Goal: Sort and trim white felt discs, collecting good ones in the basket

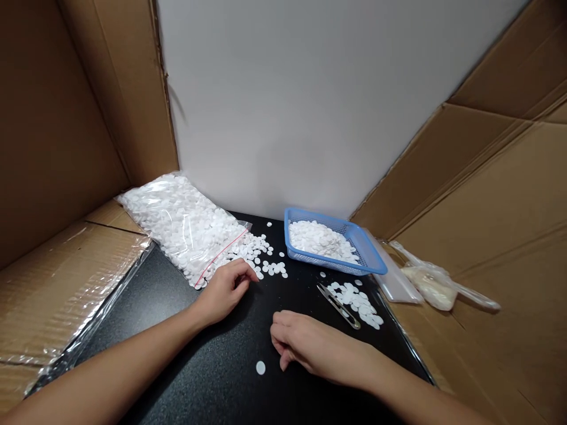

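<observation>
My left hand (227, 290) is bent over the table, with its index fingertip at the edge of some loose white discs (254, 248). A small gap shows between thumb and index finger, and the other fingers curl under. My right hand (303, 342) rests lower and nearer to me, its fingers curled in with the thumb below; whatever they may hold is hidden. One single white disc (261, 368) lies flat on the black tabletop (195, 366), just left of the right hand. The loose discs spill from the mouth of a clear zip bag (177, 218) full of discs.
A blue plastic basket (334, 265) with white discs in it stands at the back. Metal thread snips (340, 307) lie beside a pile of discs (361, 304) on the right. Farther right are a flat plastic bag (396, 274) and a knotted bag (429, 283). Cardboard walls (509, 195) flank the table.
</observation>
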A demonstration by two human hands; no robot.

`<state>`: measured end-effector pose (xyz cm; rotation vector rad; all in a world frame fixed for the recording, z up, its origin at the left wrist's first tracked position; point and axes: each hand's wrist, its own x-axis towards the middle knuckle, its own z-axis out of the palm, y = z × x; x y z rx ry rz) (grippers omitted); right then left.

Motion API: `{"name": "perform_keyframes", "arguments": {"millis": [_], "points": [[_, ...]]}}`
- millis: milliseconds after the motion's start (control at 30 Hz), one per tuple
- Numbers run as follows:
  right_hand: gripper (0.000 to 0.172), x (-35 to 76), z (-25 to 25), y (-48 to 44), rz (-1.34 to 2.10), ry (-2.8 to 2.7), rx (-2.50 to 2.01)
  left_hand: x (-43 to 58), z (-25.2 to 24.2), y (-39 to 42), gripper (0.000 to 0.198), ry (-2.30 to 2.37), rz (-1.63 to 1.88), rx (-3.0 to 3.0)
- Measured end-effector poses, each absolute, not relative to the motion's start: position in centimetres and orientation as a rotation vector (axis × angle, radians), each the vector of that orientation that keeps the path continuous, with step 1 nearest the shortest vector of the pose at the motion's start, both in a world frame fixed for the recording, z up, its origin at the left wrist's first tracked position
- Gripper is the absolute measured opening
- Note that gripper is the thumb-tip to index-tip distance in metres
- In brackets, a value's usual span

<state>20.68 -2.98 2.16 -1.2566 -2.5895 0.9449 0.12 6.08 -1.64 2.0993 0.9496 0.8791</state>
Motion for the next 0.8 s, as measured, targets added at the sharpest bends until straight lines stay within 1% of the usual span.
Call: {"name": "perform_keyframes", "arguments": {"millis": [133,300,433,500,700,800], "points": [[0.019,19.4,2.1,-3.5,1.104,-2.446,-1.288,0.1,-1.6,6.1,0.026,0.952,0.881,2.121],[0.012,17.7,2.1,-4.0,1.062,-2.46,-1.471,0.1,-1.5,6.1,0.026,0.942,0.866,2.181],[0.016,17.4,2.8,-3.6,1.292,-2.441,-1.545,0.1,-1.3,5.6,0.026,0.881,0.826,2.288],[0.015,17.5,2.9,-3.3,1.35,-2.381,-1.586,0.1,-1.2,5.3,0.026,0.834,0.794,2.356],[0.015,17.2,2.6,-3.3,1.256,-2.365,-1.587,0.4,-1.5,4.9,0.033,0.721,0.67,2.537],[0.019,17.0,2.7,-3.4,1.236,-2.393,-1.538,0.9,-2.2,4.5,0.037,0.716,0.603,2.613]]}}
